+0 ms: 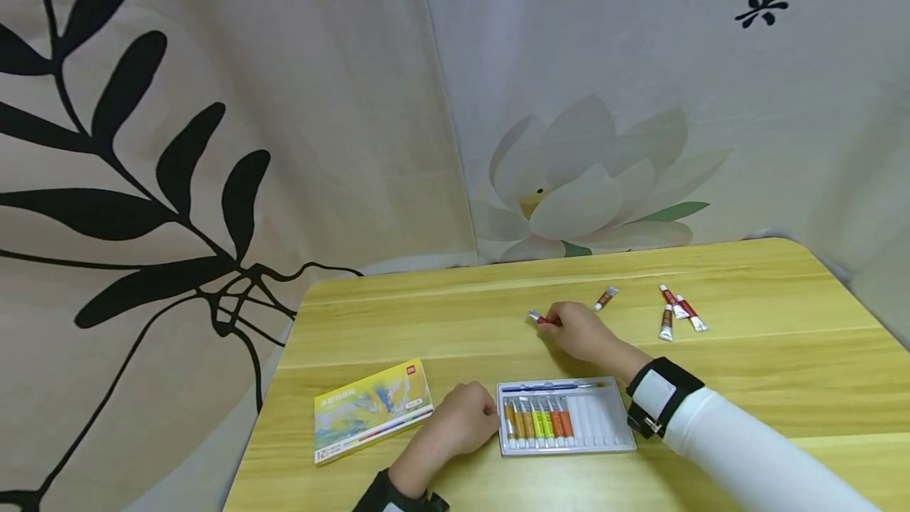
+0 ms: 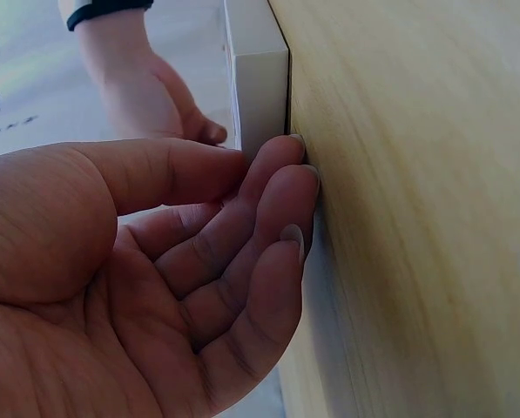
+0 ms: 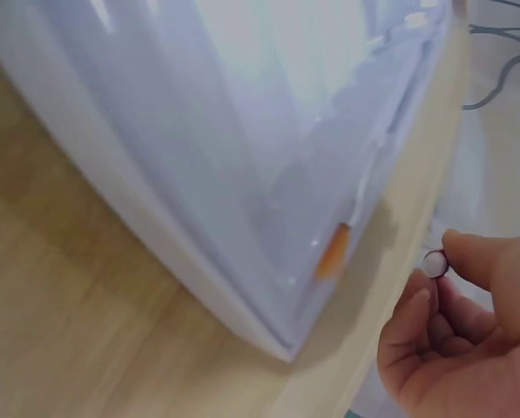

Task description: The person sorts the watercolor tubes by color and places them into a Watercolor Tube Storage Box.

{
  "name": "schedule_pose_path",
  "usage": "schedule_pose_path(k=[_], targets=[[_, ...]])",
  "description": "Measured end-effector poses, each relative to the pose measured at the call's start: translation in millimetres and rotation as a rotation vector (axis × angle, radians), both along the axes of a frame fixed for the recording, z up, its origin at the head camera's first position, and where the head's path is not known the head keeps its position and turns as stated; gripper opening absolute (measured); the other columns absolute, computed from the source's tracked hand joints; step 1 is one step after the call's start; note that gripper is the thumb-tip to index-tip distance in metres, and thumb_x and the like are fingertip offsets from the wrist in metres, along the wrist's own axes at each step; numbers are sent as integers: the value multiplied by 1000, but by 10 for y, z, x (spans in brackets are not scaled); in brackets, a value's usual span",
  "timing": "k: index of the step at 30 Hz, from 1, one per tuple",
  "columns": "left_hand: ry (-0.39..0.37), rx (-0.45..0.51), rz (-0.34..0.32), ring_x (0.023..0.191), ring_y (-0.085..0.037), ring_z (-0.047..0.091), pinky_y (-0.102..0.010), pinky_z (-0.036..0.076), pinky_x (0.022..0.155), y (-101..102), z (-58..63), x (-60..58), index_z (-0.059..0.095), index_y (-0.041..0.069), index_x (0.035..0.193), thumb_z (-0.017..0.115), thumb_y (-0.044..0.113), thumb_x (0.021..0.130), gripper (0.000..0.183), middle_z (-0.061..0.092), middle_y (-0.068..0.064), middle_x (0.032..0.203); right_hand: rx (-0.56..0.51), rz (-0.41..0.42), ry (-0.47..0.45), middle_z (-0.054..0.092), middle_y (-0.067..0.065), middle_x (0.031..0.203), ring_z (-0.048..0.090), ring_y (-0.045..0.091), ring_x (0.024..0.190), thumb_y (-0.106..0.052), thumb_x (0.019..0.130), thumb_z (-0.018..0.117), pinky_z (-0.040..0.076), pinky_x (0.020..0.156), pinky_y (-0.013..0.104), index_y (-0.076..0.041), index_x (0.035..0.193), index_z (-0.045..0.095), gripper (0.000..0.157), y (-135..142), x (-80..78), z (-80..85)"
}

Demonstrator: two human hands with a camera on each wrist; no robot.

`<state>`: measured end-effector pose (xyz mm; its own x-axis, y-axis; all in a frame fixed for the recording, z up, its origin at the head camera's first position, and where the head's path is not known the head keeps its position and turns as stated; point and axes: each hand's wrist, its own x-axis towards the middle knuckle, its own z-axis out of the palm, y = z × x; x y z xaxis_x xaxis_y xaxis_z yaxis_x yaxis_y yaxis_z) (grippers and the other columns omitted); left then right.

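My right hand (image 1: 579, 330) pinches a small red paint tube (image 1: 536, 317) above the middle of the table; in the right wrist view the tube's round pale end (image 3: 435, 264) shows between thumb and fingers. At the left edge of the white plastic paint tray (image 1: 611, 425), my left hand (image 1: 465, 419) holds the rim with curled fingers and thumb. In the left wrist view those fingertips (image 2: 286, 192) lie low beside the tray's end (image 2: 261, 91). Several yellow, green and orange tubes (image 1: 538, 423) fill the tray's left slots, below a blue paintbrush (image 1: 543, 388).
A yellow paint box (image 1: 373, 409) lies left of my left hand. Beyond my right hand lies a single brown-red tube (image 1: 606, 298). Farther right, 3 tubes (image 1: 682, 310) lie grouped on the wooden table (image 1: 782, 370). Printed fabric (image 1: 355, 101) hangs behind the table.
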<state>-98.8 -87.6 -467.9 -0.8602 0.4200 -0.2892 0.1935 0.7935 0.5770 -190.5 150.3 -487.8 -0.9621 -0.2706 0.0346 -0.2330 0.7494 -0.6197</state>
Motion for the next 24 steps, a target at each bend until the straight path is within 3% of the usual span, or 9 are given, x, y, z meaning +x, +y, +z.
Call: schedule_pose_path(k=[7,14,24], targets=[[3,8,0,39,-8,35,-23,25,37,1,-9,13,51,19,47,59,14,82,36,35,9,44,-108,-2,-22,58,2,68,48,14,59,-16,87,65,42,50,27,-6,81,65,11,80,228,145],[28,10,-8,37,-7,31,-22,22,35,-4,-37,6,43,20,44,58,12,80,39,30,11,41,-137,-9,-42,59,2,69,48,13,60,-19,86,67,42,50,27,-8,81,65,12,120,511,238],[25,4,-3,37,-8,32,-22,22,35,-6,-36,2,47,19,46,59,12,81,38,31,10,42,-149,-52,-100,62,0,69,51,12,59,-19,84,69,46,49,26,-11,78,67,10,158,939,296]])
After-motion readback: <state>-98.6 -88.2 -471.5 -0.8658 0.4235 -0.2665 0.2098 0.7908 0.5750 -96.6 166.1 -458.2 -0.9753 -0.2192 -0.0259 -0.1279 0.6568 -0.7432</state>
